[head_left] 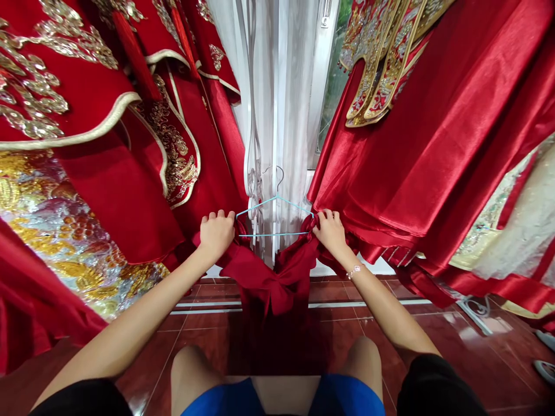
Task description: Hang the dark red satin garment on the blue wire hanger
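A dark red dress (269,283) hangs in front of me on a thin light-blue wire hanger (277,234) with a silver hook pointing up. My left hand (218,232) is closed around the dress's left shoulder part, at the hanger's left end. On the other side, my right hand (330,231) grips the right shoulder part by the hanger's right end. Both fists cover the cloth inside them. The neckline falls in a twisted fold at the middle, and the skirt drops into shadow between my knees. The hook appears free of any rail.
Red gowns with gold sequins (173,144) hang close on the left. More red satin skirts (399,167) hang on the right. A white curtain (295,104) and white metal stand (252,115) are straight ahead, above a red tiled floor (195,346). Shoes (544,370) show at far right.
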Tool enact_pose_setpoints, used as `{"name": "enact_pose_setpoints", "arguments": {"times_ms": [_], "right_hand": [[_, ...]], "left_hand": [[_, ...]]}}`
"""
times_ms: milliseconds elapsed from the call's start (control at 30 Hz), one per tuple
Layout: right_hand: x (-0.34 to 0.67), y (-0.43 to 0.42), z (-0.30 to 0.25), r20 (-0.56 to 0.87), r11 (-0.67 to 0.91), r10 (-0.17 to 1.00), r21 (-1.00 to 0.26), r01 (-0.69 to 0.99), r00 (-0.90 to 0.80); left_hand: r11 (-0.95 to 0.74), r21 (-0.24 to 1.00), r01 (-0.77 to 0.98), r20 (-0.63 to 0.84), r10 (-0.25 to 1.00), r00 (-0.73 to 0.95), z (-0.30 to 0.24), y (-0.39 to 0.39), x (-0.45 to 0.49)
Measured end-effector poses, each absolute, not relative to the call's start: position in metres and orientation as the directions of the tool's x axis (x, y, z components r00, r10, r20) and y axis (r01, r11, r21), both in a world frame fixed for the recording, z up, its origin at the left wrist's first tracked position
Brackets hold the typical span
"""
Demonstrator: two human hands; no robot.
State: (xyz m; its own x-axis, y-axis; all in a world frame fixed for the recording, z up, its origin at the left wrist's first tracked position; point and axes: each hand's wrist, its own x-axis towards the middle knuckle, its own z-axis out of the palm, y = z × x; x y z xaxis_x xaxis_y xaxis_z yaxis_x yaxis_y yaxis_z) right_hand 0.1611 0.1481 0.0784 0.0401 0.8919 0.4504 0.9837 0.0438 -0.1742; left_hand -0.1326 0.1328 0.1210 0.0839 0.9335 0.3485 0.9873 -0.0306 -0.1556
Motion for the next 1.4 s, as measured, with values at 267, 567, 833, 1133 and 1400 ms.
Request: {"name": "enact_pose_setpoints", "arguments": {"times_ms": [267, 567, 833, 1133, 1400], "right_hand": [[0.173, 0.164, 0.087, 0.395, 0.077, 0.918, -0.279, 0.957, 0.041], [0.183, 0.174, 0.07, 0.441, 0.221, 0.89, -0.637, 0.739, 0.114], [0.155, 0.157, 0.079, 0.369, -0.041, 0.918, -0.27, 0.962, 0.142], [0.17, 0.166, 0.1, 0.31, -0.102, 0.945, -0.016, 0.995, 0.102], [0.208, 0.172, 0.108, 0.168, 0.024, 0.985, -0.324, 0.946, 0.033]], "left_hand": [[-0.159, -0.157, 0.975, 0.191, 0.963, 0.188, 0.144, 0.142, -0.149], [-0.241, -0.021, 0.97, 0.169, 0.956, 0.241, 0.138, 0.146, -0.162], [-0.159, -0.086, 0.983, 0.206, 0.963, 0.174, 0.127, 0.137, -0.147], [-0.149, -0.21, 0.966, 0.131, 0.975, 0.179, 0.14, 0.119, -0.14], [-0.197, 0.038, 0.98, 0.093, 0.977, 0.192, 0.157, 0.141, -0.171]]}}
